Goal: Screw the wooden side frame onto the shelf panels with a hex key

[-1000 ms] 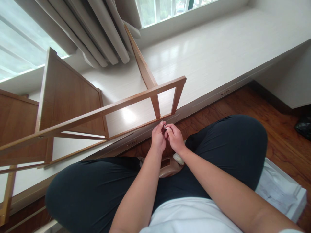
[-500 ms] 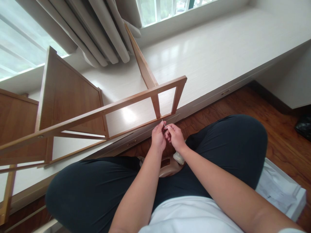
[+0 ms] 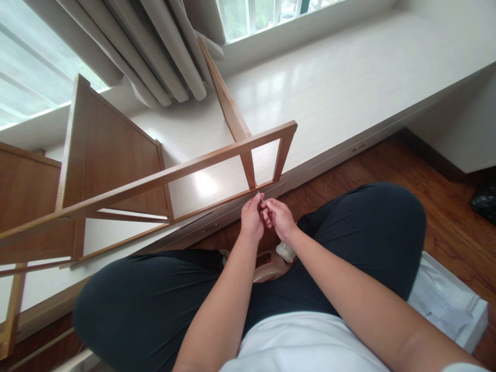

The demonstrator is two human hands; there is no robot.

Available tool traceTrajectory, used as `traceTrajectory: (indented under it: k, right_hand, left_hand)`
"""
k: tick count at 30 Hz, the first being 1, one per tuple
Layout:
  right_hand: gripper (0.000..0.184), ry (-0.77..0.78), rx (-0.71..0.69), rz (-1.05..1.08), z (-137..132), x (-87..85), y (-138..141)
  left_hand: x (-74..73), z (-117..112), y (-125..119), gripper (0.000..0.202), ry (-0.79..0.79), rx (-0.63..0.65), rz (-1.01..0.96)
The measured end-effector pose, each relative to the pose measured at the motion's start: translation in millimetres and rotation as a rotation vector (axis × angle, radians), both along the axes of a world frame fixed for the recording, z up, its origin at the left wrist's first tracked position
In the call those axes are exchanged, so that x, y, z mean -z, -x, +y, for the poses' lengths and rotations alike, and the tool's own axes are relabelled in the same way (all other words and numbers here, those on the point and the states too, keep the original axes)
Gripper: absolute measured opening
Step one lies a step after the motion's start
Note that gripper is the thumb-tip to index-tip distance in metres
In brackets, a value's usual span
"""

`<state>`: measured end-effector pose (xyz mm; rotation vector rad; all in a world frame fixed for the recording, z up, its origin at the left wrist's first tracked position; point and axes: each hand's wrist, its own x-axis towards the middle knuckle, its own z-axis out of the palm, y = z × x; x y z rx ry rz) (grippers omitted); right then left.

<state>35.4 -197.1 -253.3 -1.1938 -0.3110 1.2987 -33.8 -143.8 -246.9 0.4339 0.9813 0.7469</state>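
Observation:
A wooden shelf frame (image 3: 201, 161) lies tilted across the white ledge, its slatted end close to my hands. At the lower rail near that end, my left hand (image 3: 251, 219) is closed, thumb and fingers pinching a thin metal rod (image 3: 261, 196). The rod looks like a hex key, but its full shape is hidden by fingers. My right hand (image 3: 279, 217) is also closed, pinching the rod's nearer end. The rod's far tip points at the joint where a crosspiece (image 3: 248, 168) meets the rail.
Wooden panels (image 3: 112, 150) stand up from the frame at left. Behind are a grey curtain (image 3: 155, 46) and windows. The white ledge (image 3: 329, 88) runs to the right, above a wooden floor (image 3: 437, 217). A white box (image 3: 476, 320) sits by my right knee, a black bag (image 3: 484, 201) beyond.
My right hand has shifted and turned very slightly around the rod's end. The left hand and wooden frame stay nearly in place.

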Motion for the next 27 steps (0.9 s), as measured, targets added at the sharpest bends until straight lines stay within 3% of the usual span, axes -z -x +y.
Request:
traceTrajectory:
  k: [5, 11, 14, 20, 27]
  right_hand:
    - [0.023, 0.001, -0.013, 0.108, 0.0, -0.2, -2.2]
    - [0.020, 0.015, -0.176, 0.280, -0.2, -2.7, -5.6]
    - [0.020, 0.017, -0.192, 0.304, -0.3, -3.5, -5.8]
    - [0.027, 0.022, -0.085, 0.218, 0.0, -0.3, -1.1]
    - [0.037, -0.029, 0.111, -0.074, -1.9, 2.3, 3.9]
  left_hand:
    - [-0.8, 0.3, -0.4, 0.039, -0.003, -0.010, -0.008]
    - [-2.8, 0.4, -0.8, 0.033, -0.043, -0.052, 0.024]
    - [-3.5, -0.3, 0.0, 0.032, -0.039, -0.044, 0.043]
    - [-0.3, -1.7, -0.8, 0.033, -0.060, -0.061, 0.058]
    - [1.0, -1.8, -4.4, 0.029, -0.067, -0.102, 0.036]
